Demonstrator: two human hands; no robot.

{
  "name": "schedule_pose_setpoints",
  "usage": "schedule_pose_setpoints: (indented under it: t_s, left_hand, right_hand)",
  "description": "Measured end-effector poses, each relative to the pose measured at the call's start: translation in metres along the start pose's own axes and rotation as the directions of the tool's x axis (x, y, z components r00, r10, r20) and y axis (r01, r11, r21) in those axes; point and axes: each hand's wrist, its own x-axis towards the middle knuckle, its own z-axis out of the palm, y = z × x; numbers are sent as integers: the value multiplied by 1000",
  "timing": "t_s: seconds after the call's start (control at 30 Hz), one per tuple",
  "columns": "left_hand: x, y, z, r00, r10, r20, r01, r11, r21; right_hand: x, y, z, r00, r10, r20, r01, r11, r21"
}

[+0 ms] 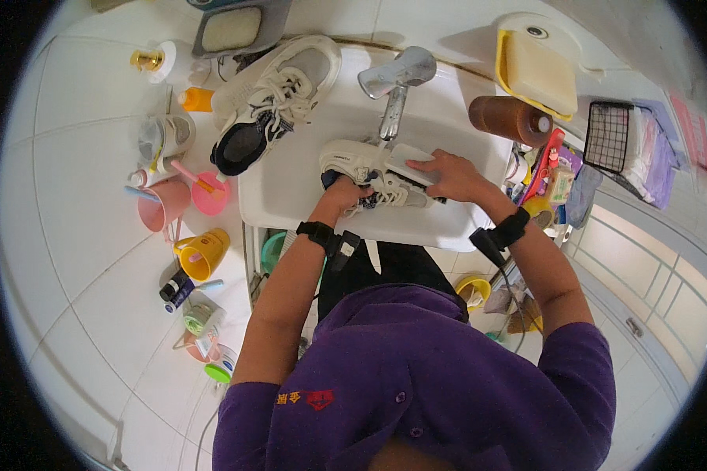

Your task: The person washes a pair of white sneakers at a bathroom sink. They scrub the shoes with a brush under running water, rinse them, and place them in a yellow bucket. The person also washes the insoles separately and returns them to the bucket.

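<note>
Under the chrome faucet (392, 100), a white lace-up sneaker (353, 158) with dark lining lies over the white washbasin (283, 203). My left hand (347, 196) grips it at the ankle opening, with the fingers partly hidden inside. A scrubbing brush with a white back (411, 165) is held in my right hand (451, 175). Its dark bristles face the shoe's upper near the toe; whether they press on it is hard to tell. The matching sneaker (277, 100) rests at the basin's back left, its dark opening towards me.
A brown bottle (506, 120) lies at the basin's right rim, below a yellow soap dish (536, 76). Along the left ledge stand a pink cup (164, 205), a yellow mug (205, 253) and a pump bottle (168, 62). A wire basket (608, 135) hangs at right.
</note>
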Motion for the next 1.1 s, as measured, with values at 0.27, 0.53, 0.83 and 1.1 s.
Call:
schedule_pose_setpoints:
  t_s: [0.27,0.53,0.83,1.1]
  left_hand:
    - [-11,20,-4,992,-66,104,24,931,364]
    - [9,-2,5,992,100,82,-121,944,308]
    - [-3,13,1,988,148,48,-152,983,101]
    - [-15,30,5,990,113,-84,-121,989,-91]
  right_hand:
    - [71,-70,12,944,-264,-200,224,954,-202]
    - [48,-43,-6,999,-3,-50,-4,988,-152]
    - [-10,-14,2,983,47,-177,-62,995,-76]
    - [9,-39,27,942,-79,-326,69,997,-41]
